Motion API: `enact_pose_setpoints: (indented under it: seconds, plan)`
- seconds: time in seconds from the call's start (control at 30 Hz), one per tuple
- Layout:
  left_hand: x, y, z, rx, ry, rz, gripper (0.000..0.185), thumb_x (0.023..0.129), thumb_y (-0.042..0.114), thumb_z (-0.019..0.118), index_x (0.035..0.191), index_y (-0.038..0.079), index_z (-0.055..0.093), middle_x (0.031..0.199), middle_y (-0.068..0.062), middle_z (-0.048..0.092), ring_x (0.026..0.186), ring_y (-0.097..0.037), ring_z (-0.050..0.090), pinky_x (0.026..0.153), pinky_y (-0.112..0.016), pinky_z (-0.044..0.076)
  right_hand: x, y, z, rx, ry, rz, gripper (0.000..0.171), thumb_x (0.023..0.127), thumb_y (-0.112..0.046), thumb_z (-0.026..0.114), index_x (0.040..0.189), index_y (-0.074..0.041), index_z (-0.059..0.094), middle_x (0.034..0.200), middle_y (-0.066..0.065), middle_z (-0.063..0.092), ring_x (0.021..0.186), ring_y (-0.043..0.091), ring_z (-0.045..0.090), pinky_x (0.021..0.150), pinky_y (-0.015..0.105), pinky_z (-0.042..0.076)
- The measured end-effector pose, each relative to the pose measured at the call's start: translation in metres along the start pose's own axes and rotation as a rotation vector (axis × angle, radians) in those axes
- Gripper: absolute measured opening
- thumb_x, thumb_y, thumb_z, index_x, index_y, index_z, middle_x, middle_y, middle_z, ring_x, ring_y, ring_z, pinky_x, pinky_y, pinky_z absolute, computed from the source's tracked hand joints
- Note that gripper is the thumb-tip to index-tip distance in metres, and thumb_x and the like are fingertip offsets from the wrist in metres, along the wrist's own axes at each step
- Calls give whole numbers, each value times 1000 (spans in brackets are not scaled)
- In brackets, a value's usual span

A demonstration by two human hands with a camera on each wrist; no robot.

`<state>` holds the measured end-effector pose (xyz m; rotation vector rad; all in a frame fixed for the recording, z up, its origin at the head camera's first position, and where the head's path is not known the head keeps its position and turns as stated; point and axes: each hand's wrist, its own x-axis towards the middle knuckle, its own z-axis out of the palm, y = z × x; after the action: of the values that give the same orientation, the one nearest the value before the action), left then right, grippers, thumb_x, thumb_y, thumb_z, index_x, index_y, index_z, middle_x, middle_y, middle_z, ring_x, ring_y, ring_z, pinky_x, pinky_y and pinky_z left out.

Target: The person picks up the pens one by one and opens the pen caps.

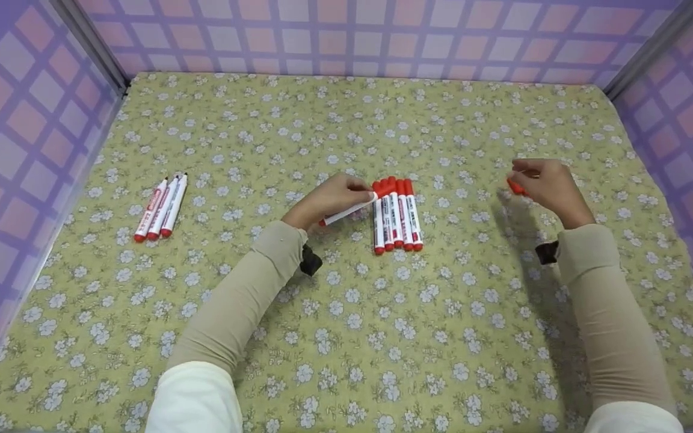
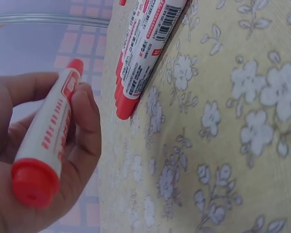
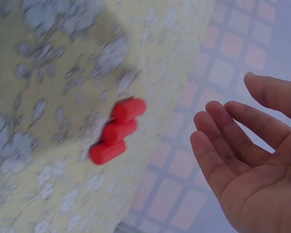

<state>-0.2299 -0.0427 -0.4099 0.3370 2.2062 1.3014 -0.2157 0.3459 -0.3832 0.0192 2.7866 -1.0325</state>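
My left hand (image 1: 335,195) holds a white marker (image 2: 47,124) with a red cap and red end, tilted above the cloth. Its capped end overlaps the tops of a row of several capped markers (image 1: 398,216) in the head view. On the right, my right hand (image 1: 551,183) hovers with loosely bent fingers and nothing between them, as the right wrist view shows. Three red marker caps (image 3: 117,130) lie side by side on the cloth near it; in the head view the hand partly covers these caps (image 1: 516,187).
Three uncapped markers (image 1: 161,207) lie together at the left, dark tips pointing away. A floral yellow-green cloth (image 1: 322,337) covers the table. Checkered purple and pink panels (image 1: 346,36) stand at the back and both sides.
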Motion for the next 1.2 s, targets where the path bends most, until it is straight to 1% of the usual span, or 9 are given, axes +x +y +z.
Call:
enact_pose_setpoints:
  seconds: [0.1,0.2,0.3,0.4,0.47,0.53,0.77,0.93,1.2]
  plan:
    - [-4,3,-3,68,-24,54,33,97,30,55,123,12,65,122,-5,63,107,-18,59,91,-35,48,-2,-11,5,5,-11,-57,55,98,-41,51,142,-7,47,139,21,51,122,36,52,93,49,46]
    - [-8,7,-6,122,-35,110,33,98,28,55,124,10,65,122,-7,64,104,-20,60,87,-35,48,-3,-23,12,2,-16,-121,53,98,-39,52,140,-6,49,137,21,53,121,36,54,96,51,45]
    - [-12,12,-9,175,-36,151,33,98,26,55,123,8,66,118,-9,66,86,-17,57,74,-29,45,-4,-34,19,-9,-24,-192,52,98,-38,53,138,-5,52,138,20,53,126,37,50,102,52,41]
    - [-17,17,-11,222,-35,177,31,98,25,55,122,8,67,106,-10,68,62,-13,43,61,-26,36,-8,-48,27,-25,-49,-252,51,98,-39,54,136,-5,54,139,18,53,129,37,48,104,54,38]
    - [-20,19,-11,257,-32,203,30,99,23,55,121,9,68,94,-11,67,53,-11,32,56,-26,31,-11,-58,32,-51,-71,-277,51,98,-40,53,135,-7,55,139,17,53,130,36,48,104,55,38]
    - [-22,22,-12,289,-29,235,29,99,22,55,121,9,68,88,-11,66,50,-10,29,53,-25,29,-15,-69,37,-82,-87,-310,49,98,-39,53,135,-7,56,140,16,53,130,35,47,103,56,38]
    - [-27,25,-10,382,-16,311,29,98,22,56,120,8,69,107,-9,69,61,-14,39,59,-27,35,-23,-99,52,-186,-148,-415,46,98,-36,54,136,-10,56,139,14,53,131,33,47,102,54,41]
    - [-30,28,-8,451,-13,380,28,97,22,58,119,9,70,105,-7,66,77,-16,51,67,-29,42,-27,-114,63,-255,-190,-513,43,98,-31,56,135,-10,56,137,15,55,129,33,50,101,52,43]
    - [-32,32,-5,546,17,500,27,97,23,58,116,10,71,100,-8,65,80,-18,52,70,-32,44,-29,-129,77,-253,-247,-652,43,99,-28,55,135,-5,55,133,17,57,122,31,55,97,47,48]
